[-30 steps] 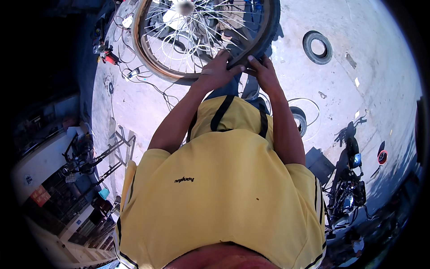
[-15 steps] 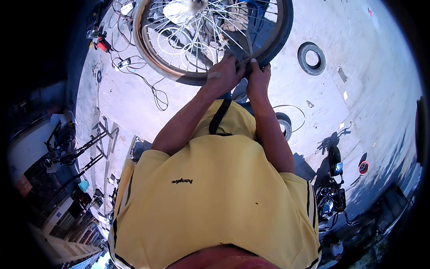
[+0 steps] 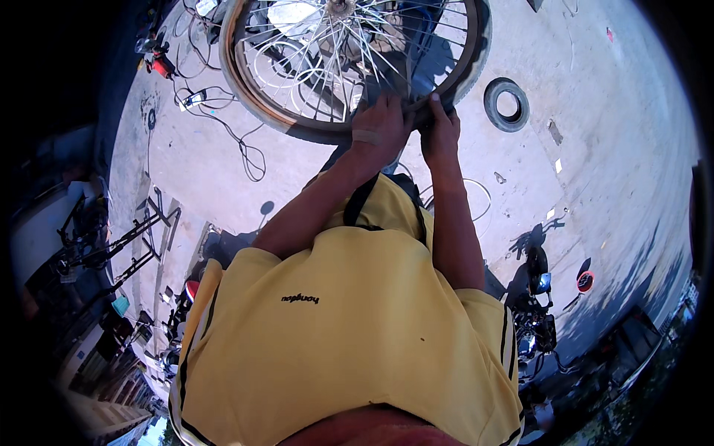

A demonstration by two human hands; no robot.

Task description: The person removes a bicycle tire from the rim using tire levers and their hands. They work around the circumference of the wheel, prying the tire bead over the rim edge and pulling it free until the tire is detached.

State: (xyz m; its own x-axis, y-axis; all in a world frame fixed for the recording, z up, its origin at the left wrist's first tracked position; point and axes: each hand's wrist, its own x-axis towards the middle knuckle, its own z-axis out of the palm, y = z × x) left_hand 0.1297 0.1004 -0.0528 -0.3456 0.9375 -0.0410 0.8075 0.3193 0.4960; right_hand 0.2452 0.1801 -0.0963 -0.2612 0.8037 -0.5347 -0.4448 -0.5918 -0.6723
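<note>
A large spoked wheel (image 3: 297,44) with a black tyre and rusty rim fills the top of the view. My left hand (image 3: 379,128) presses on the near edge of the tyre, fingers curled over it, a plaster on one finger. My right hand (image 3: 440,130) grips the same tyre edge just beside it, the two hands almost touching. My yellow shirt (image 3: 349,320) covers the lower middle of the picture and hides whatever lies beneath.
A small black tyre (image 3: 506,104) lies on the concrete to the right. Cables (image 3: 238,141) and a red tool (image 3: 160,65) trail at the upper left. A metal frame (image 3: 137,238) stands at the left, a parked motorbike (image 3: 537,305) at the right.
The view has shifted, so the wheel and my hands sit more to the right. My hands have come closer together on the tyre's near edge.
</note>
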